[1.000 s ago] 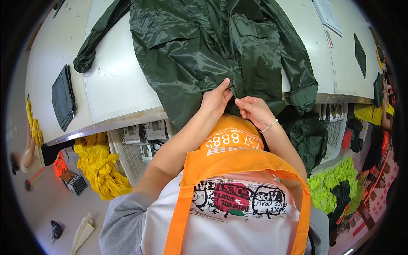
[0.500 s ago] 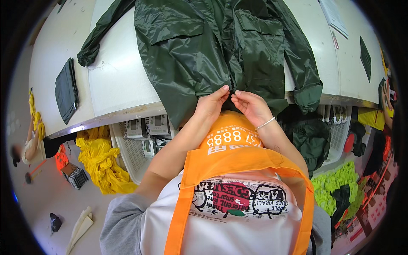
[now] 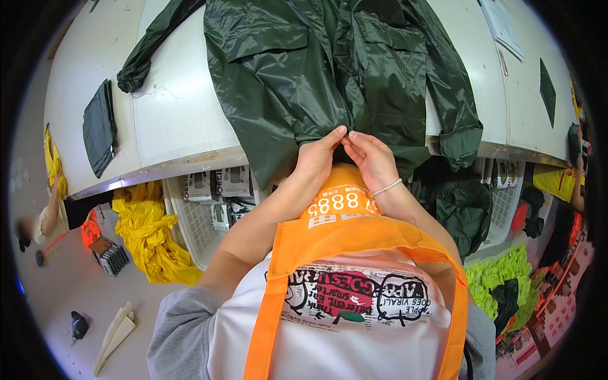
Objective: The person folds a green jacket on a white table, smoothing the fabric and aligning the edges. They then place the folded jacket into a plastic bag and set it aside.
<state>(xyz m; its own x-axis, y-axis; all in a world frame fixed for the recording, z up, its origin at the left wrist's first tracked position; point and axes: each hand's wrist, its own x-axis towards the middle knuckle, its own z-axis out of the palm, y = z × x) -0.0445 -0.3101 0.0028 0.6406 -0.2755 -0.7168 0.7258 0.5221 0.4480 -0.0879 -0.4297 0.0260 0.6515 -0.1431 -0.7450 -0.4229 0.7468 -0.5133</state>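
Note:
A dark green rain jacket (image 3: 266, 82) lies front up on the table, its hem hanging over the near edge. Both hands meet at the bottom end of its front zipper (image 3: 347, 113). My left hand (image 3: 316, 151) pinches the zipper's lower end between thumb and forefinger. Close against it, my right hand (image 3: 373, 157), with a beaded bracelet at the wrist, pinches the other side of that end. The fingertips hide the slider and pin. Above the hands the two front edges run close together.
A folded dark green piece (image 3: 100, 128) lies on the white table (image 3: 171, 120) at left. Beneath the edge are a white basket (image 3: 190, 237) of packets, yellow cloth (image 3: 149, 237) and lime-green cloth (image 3: 500, 278). Papers (image 3: 500, 25) lie at the far right. Another person stands at the left edge.
The hands stay at the zipper's bottom end and have drawn closer together. The right hand has turned slightly, its fingers nearer the left thumb. The jacket appears shifted slightly right.

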